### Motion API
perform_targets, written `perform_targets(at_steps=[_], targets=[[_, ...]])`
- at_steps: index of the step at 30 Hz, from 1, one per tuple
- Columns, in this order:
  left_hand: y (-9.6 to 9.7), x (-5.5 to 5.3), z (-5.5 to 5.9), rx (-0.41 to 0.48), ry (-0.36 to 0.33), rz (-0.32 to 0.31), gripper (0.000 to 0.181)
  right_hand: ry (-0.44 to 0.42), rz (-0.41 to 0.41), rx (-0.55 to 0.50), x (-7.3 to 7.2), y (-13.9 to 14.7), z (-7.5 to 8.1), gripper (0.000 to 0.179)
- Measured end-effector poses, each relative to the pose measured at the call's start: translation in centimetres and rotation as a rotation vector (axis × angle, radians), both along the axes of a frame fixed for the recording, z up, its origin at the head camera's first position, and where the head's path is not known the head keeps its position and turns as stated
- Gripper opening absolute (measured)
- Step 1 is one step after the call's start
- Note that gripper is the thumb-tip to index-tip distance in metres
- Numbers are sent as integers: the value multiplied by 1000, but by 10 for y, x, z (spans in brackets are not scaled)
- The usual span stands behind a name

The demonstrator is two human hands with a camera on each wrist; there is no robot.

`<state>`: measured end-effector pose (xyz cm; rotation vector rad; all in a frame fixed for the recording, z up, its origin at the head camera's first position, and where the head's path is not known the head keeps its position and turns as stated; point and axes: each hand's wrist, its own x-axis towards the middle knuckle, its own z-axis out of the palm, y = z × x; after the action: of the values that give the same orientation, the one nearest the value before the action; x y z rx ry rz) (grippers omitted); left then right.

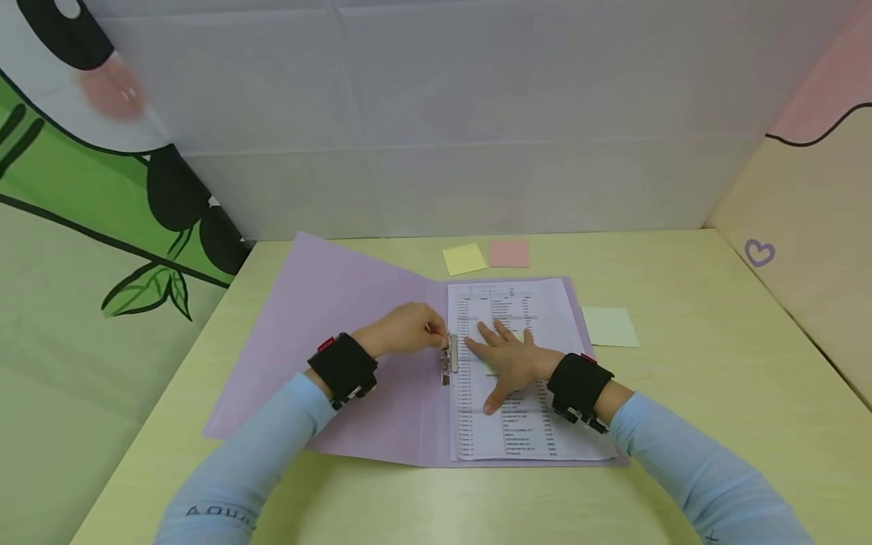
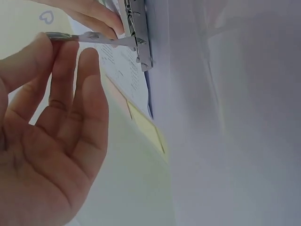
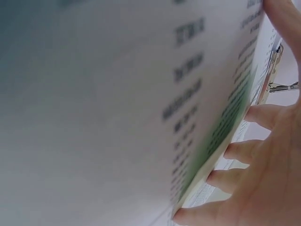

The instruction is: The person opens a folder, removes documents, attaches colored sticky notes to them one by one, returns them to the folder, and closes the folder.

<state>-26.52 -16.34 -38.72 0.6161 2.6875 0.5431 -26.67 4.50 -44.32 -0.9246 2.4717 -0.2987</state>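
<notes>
A purple folder [image 1: 327, 303] lies opened out on the table, with printed sheets [image 1: 545, 431] on its right side. Along the fold sits a metal clip [image 1: 446, 367]. My left hand [image 1: 405, 329] pinches the clip's thin metal lever [image 2: 94, 38] between thumb and index finger, while the other fingers curve loosely below. The lever stands out from the clip in the left wrist view. My right hand [image 1: 514, 365] presses on the sheets with spread fingers, just right of the clip. A pale greenish paper edge [image 3: 202, 172] shows beneath its fingertips in the right wrist view.
Behind the folder lie a yellow sticky note [image 1: 465, 259] and a pink one [image 1: 509, 253]. A pale green note [image 1: 610, 327] is beside the folder's right edge. Printed cloth walls [image 1: 436, 151] border the table [image 1: 715, 363] at the back and sides.
</notes>
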Motion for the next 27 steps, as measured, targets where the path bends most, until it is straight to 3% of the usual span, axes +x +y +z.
perform_targets(at_steps=[5, 11, 16, 19, 23, 27], targets=[[5, -17, -7, 51, -85, 62, 7, 13, 22, 20, -17, 6, 0, 119], [17, -28, -16, 11, -153, 153, 62, 37, 56, 48, -36, 14, 1, 120], [30, -41, -21, 10, -218, 198, 87, 14, 86, 32, -53, 24, 8, 118], [33, -42, -25, 17, -234, 195, 86, -3, 83, 17, -52, 24, 9, 117], [37, -43, -29, -8, -208, 157, 72, 4, 84, 19, -52, 23, 10, 117], [41, -41, -31, -102, -169, 144, 83, 19, 84, 33, -53, 22, 10, 118]])
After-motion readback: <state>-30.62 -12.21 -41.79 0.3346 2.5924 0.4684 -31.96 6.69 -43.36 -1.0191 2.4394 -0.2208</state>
